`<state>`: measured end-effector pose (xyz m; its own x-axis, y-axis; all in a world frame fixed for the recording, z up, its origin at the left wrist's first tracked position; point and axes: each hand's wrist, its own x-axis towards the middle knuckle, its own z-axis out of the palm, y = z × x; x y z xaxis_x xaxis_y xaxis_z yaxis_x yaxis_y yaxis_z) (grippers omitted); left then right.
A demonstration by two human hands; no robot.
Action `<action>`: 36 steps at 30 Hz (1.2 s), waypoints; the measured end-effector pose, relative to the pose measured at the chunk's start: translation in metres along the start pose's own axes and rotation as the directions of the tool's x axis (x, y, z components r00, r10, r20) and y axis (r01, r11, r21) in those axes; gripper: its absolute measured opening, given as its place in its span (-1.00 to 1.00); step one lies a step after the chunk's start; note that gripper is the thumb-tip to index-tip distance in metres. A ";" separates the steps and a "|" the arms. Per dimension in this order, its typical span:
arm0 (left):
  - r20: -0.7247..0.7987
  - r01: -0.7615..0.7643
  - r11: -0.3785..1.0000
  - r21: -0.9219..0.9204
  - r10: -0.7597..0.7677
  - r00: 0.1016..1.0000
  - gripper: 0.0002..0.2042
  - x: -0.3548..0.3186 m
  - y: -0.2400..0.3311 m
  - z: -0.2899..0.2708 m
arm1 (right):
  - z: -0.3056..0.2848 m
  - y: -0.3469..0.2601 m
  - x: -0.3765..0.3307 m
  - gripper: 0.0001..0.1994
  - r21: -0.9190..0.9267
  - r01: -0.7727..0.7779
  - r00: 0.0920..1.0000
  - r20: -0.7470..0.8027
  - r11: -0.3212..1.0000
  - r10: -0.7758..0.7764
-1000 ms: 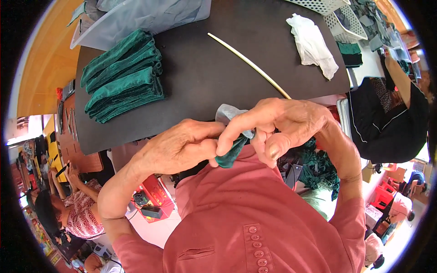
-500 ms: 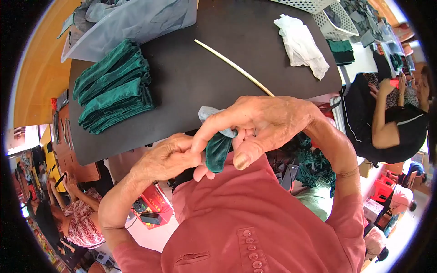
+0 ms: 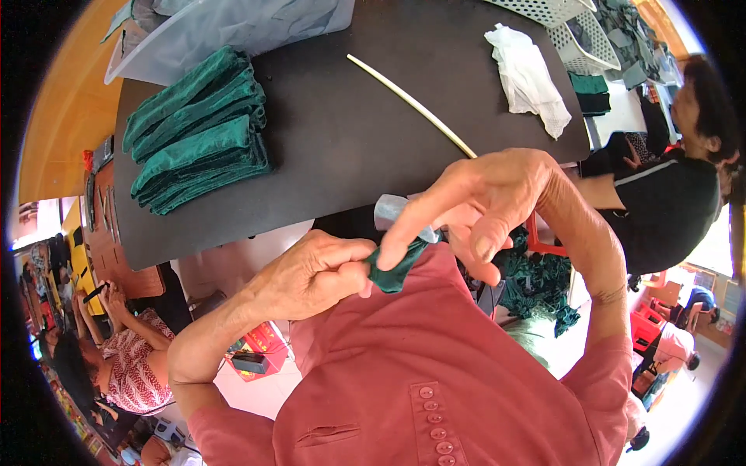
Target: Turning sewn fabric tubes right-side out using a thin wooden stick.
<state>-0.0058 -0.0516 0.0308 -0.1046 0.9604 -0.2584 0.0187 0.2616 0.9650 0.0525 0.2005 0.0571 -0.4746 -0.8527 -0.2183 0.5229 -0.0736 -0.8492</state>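
Note:
My left hand (image 3: 315, 272) pinches a small green velvet piece (image 3: 398, 273) at its left side, close in front of my shirt. A light grey fabric part (image 3: 388, 211) stands up from the far end of that piece. Over it reaches my right hand (image 3: 489, 206), its fingers apart and the index finger lying across the grey and green material. The thumb is held away from the index finger. Just beyond my right hand, a thin pale stick (image 3: 412, 102) lies on the dark table (image 3: 326, 116).
Folded green velvet pieces (image 3: 198, 132) are stacked at the table's left, by a translucent bin (image 3: 233, 39) of grey cloth. A white lacy cloth (image 3: 528, 81) lies at the right. White baskets (image 3: 579, 50) stand beyond it. Gathered green fabric (image 3: 536, 291) hangs below right; co-workers sit on both sides.
Both hands have shifted slightly right with the velvet piece. My right thumb and fingers have spread away from it. The co-worker at the right has moved farther into view.

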 end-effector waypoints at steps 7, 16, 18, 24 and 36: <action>-0.427 -0.128 0.801 0.585 0.438 0.791 -0.75 0.000 0.013 0.013 | -0.004 0.012 -0.014 -0.13 0.001 0.266 0.922 -0.293 0.964 -0.254; -0.225 0.175 0.143 0.974 0.551 0.804 -0.61 0.006 0.006 0.012 | 0.027 0.014 0.022 -0.17 0.041 0.282 0.880 -0.408 0.959 -0.241; -0.240 0.206 0.124 0.971 0.489 0.839 -0.68 0.002 0.006 0.013 | 0.033 0.017 0.026 -0.16 0.057 0.238 0.875 -0.446 0.969 -0.189; -0.179 0.101 0.202 0.974 0.416 0.892 -0.86 -0.018 -0.007 0.012 | 0.047 0.047 0.037 -0.23 0.287 0.301 0.928 -0.308 0.909 -0.210; -0.438 0.253 0.845 0.471 -0.025 0.899 -0.88 -0.072 -0.061 0.024 | 0.039 0.061 -0.013 -0.32 0.223 0.294 0.955 -0.024 0.929 -0.296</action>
<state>0.0247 -0.1343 -0.0105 -0.5300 0.8145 -0.2361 0.4580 0.5092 0.7287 0.1182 0.1868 0.0271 -0.6250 -0.7800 0.0316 0.5043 -0.4343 -0.7464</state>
